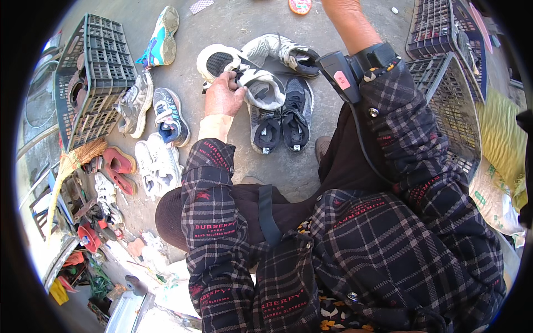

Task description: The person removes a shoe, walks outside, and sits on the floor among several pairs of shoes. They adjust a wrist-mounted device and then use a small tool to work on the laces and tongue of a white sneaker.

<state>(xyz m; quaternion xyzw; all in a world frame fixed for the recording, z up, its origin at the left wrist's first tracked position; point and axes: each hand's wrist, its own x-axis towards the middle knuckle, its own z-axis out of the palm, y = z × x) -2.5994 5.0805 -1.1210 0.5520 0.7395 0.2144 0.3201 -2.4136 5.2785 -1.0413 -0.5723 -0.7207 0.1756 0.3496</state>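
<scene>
My left hand (223, 95) is closed on a white sneaker (268, 92) with a black mesh toe, its thumb and fingers pinching near the laces. The sneaker's white collar lies over the toe area of a pair of dark grey sneakers (296, 108) standing side by side on the ground. Just behind is another pale sneaker (275, 50), lying with its dark opening to the right. My right forearm (355, 28) reaches away past the top edge, so its hand is out of the picture. A black device with a pink label (342, 80) is strapped near that wrist.
Several shoes stand to the left, among them a blue and white sneaker (165, 41), white sneakers (158, 161) and red shoes (118, 166). Plastic crates flank me, one at the left (105, 53), others at the right (452, 111). A straw broom (83, 155) leans beside the left crate.
</scene>
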